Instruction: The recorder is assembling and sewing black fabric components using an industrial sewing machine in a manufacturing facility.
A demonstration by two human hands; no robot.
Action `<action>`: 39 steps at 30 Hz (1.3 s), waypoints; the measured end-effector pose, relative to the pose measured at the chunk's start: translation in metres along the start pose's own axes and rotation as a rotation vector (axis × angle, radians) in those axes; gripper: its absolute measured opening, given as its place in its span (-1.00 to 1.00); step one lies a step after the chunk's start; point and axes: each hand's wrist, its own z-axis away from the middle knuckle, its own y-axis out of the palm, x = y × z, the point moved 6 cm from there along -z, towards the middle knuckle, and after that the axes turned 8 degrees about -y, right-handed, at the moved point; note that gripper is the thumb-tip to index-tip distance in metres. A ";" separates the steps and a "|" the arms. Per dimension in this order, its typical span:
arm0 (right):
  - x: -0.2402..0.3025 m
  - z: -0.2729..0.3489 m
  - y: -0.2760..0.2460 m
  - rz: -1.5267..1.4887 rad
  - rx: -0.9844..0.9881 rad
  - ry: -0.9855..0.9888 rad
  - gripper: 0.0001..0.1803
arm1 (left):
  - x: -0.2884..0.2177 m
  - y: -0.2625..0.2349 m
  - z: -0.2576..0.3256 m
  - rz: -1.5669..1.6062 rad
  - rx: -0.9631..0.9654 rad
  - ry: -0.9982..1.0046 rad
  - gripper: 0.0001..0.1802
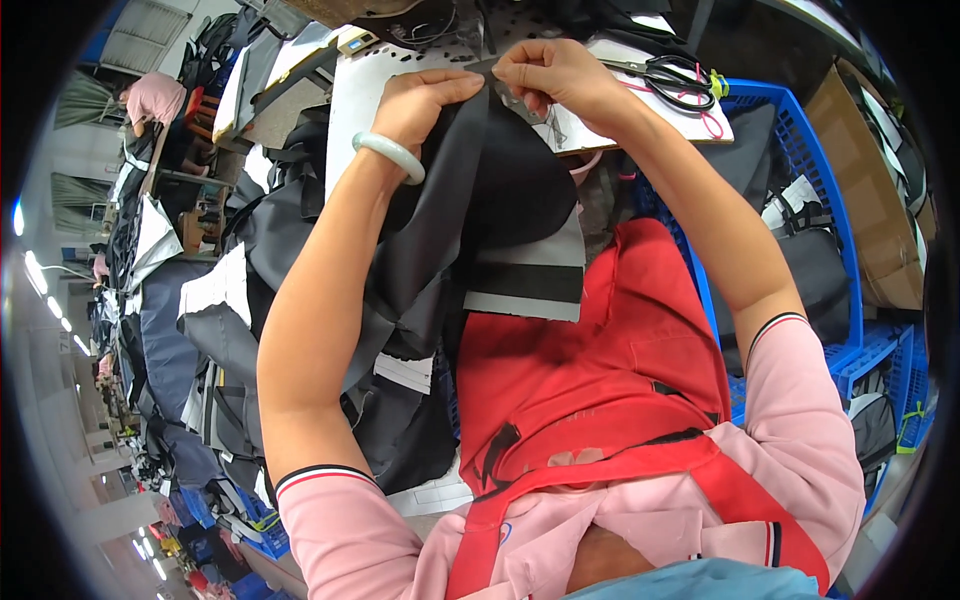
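Both my hands are raised at the edge of the white worktable [352,120], close together at the top of the view. My left hand [425,97], with a pale bangle [390,155] on its wrist, pinches the upper edge of a black fabric piece [435,225]. Just right of it, my right hand [553,78] is closed in a pinch at the same edge. The fabric hangs down from the fingers over the table's front and toward my lap. Black-handled scissors [680,88] lie on the table beside my right wrist.
A machine [400,12], probably for sewing, stands beyond my hands. To the right are a blue plastic crate [845,250] with dark pieces inside and a cardboard box [850,185]. Dark fabric is heaped at my left. Another person [155,100] works far left.
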 end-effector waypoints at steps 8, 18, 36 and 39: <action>-0.026 -0.017 -0.002 -0.095 -0.021 0.017 -0.79 | 0.014 -0.004 -0.025 0.078 -0.029 -0.075 -0.69; -0.040 -0.034 -0.003 -0.280 -0.162 0.068 -0.84 | 0.006 -0.017 -0.048 0.072 -0.033 0.086 -0.68; -0.048 0.185 0.023 0.881 0.008 -0.202 -0.79 | 0.067 0.067 0.166 -0.214 0.551 -0.022 -0.75; -0.052 0.172 0.052 0.346 0.025 0.008 -0.73 | 0.085 0.056 0.219 -0.157 0.632 -0.302 -0.62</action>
